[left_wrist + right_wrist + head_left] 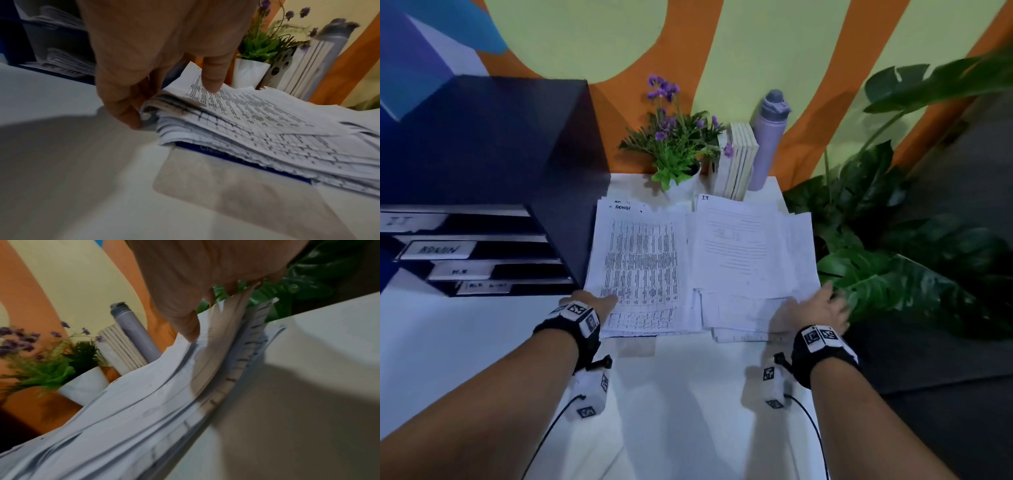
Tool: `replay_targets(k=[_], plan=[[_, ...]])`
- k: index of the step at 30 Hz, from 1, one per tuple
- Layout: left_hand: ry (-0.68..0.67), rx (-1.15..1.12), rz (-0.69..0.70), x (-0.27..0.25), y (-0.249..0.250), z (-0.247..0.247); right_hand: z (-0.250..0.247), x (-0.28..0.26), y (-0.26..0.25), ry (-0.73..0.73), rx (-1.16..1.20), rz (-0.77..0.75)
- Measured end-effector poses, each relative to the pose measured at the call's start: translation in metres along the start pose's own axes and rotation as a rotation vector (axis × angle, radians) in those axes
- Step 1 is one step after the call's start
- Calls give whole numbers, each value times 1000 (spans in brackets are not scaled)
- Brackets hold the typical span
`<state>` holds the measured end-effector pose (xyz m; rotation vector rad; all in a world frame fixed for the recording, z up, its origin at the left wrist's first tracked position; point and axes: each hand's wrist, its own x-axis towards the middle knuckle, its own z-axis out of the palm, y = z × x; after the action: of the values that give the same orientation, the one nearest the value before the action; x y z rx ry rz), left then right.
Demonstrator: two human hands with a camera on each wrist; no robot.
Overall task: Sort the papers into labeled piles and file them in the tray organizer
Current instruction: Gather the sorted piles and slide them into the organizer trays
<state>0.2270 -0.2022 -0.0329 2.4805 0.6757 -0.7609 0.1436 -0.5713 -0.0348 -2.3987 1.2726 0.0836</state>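
Two stacks of printed papers lie side by side on the white table (688, 394). The left stack (640, 260), topped by a dense printed table and a sheet marked ADMIN, is held by my left hand (599, 301) at its near left corner. In the left wrist view the thumb (213, 78) presses on top while the fingers (123, 105) curl under several lifted sheets. The right stack (743, 250), marked IT, is gripped at its near right corner by my right hand (822, 305); its thumb (189, 326) lies on top and the edge bends upward. The dark tray organizer (465, 250) stands left, with labelled slots.
A white flower pot (681, 185), upright books (738, 161) and a purple bottle (768, 140) stand against the wall behind the stacks. A large leafy plant (893, 257) crowds the table's right edge. Papers (61, 61) lie in the organizer's lower trays.
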Motion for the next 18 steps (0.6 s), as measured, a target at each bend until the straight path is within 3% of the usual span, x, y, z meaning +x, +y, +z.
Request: replay_targets(k=[3,11,14,18], plan=[[36,-6,-52,17,1,9,1,11,-5,-82,78,31],[50,-121,-116,11,10,21,22,-4,-34,-39,67,174],[33,-101,-44,9,2,17,26,-3,-34,-34,18,141],[-6,-51,104,23,-23,24,26,1,-35,-143,-5,130]])
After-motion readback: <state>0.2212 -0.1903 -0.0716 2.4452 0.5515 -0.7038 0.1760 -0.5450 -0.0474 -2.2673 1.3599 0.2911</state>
